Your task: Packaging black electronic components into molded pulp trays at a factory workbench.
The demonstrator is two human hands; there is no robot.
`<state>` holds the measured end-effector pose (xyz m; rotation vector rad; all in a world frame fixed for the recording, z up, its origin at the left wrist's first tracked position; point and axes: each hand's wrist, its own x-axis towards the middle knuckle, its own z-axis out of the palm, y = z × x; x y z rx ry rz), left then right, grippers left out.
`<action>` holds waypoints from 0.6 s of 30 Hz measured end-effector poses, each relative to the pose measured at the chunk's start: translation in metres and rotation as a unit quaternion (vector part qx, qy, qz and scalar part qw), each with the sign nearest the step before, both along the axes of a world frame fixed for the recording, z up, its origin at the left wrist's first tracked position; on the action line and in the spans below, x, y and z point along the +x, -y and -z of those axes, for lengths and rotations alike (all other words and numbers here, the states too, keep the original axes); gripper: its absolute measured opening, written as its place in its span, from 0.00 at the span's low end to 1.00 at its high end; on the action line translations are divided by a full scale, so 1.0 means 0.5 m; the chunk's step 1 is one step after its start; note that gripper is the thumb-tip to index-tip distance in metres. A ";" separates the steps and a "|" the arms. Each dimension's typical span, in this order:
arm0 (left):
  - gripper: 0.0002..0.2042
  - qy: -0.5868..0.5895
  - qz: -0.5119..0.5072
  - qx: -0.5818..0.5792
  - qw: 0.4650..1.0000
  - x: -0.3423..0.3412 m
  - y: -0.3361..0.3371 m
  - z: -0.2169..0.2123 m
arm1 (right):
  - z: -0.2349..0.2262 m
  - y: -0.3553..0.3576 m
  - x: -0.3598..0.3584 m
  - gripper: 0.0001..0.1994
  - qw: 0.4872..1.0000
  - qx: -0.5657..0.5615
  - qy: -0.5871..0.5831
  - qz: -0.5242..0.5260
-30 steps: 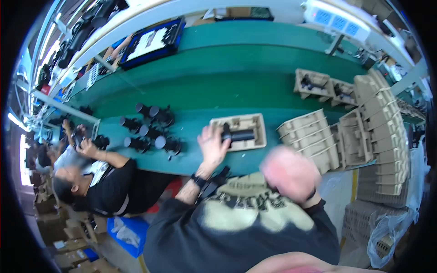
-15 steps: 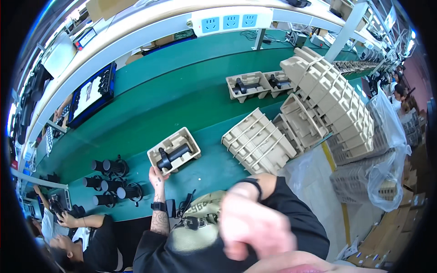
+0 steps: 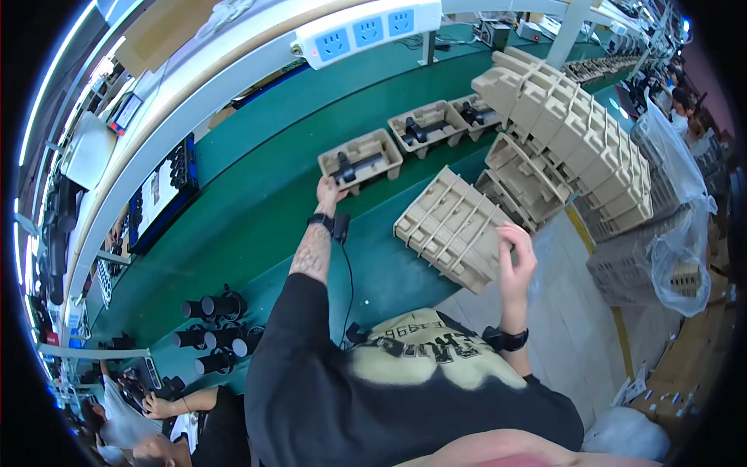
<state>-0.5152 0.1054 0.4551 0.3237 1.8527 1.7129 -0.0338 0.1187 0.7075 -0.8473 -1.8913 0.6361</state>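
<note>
My left hand [image 3: 331,191] reaches far across the green bench, its fingers closed on the near left corner of a tan moulded-pulp tray [image 3: 380,177]. In that tray lies a black tubular part [image 3: 359,166] with a wider collar at one end. A second tray [image 3: 447,138] with a similar black part stands just to its right, and another is behind that. My right hand [image 3: 517,261] is raised beside the right edge of a tan tray stack [image 3: 447,226], fingers curled with the thumb apart, nothing in them. Whether it touches the stack I cannot tell.
Several black cylindrical parts [image 3: 222,338] stand at the bench's left. A tall leaning stack of nested trays [image 3: 576,132] and open trays [image 3: 525,179] are at right. A power strip [image 3: 367,33] runs along the shelf. At lower left a co-worker [image 3: 175,420] handles black parts.
My left hand has carried the tray away from me and to the right, beside the other filled trays. My right hand has moved from near my chest out to the tray stack.
</note>
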 end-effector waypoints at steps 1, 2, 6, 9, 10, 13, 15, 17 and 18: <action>0.17 -0.002 0.028 0.027 0.999 0.014 -0.037 0.005 | 0.040 0.005 0.038 0.15 1.000 -0.005 0.003 0.011; 0.20 -0.004 0.048 0.056 0.997 0.013 -0.060 0.016 | 0.068 0.006 0.068 0.17 0.995 -0.079 0.040 0.043; 0.25 -0.351 -0.181 -0.277 0.876 0.051 0.030 0.080 | 0.178 0.022 0.116 0.25 0.933 -0.331 0.028 0.136; 0.21 -0.497 0.092 -0.046 0.861 0.325 -0.002 -0.161 | 0.294 -0.007 0.107 0.30 0.823 -0.488 -0.192 0.219; 0.18 -0.438 0.226 -0.035 0.869 0.378 0.025 -0.185 | 0.353 -0.032 0.095 0.29 0.833 -0.478 -0.207 0.187; 0.13 -0.242 0.273 -0.172 0.915 0.455 0.095 -0.258 | 0.429 -0.034 0.073 0.29 0.848 -0.467 -0.226 0.108; 0.10 -0.313 0.209 -0.021 0.926 0.479 0.140 -0.378 | 0.363 -0.024 0.057 0.27 0.870 -0.455 -0.188 -0.024; 0.08 -0.405 0.193 -0.030 0.893 0.484 0.182 -0.491 | 0.342 -0.022 0.030 0.26 0.876 -0.444 -0.163 -0.097; 0.07 -0.490 0.185 -0.040 0.851 0.485 0.206 -0.519 | 0.341 -0.011 0.019 0.25 0.871 -0.456 -0.172 -0.066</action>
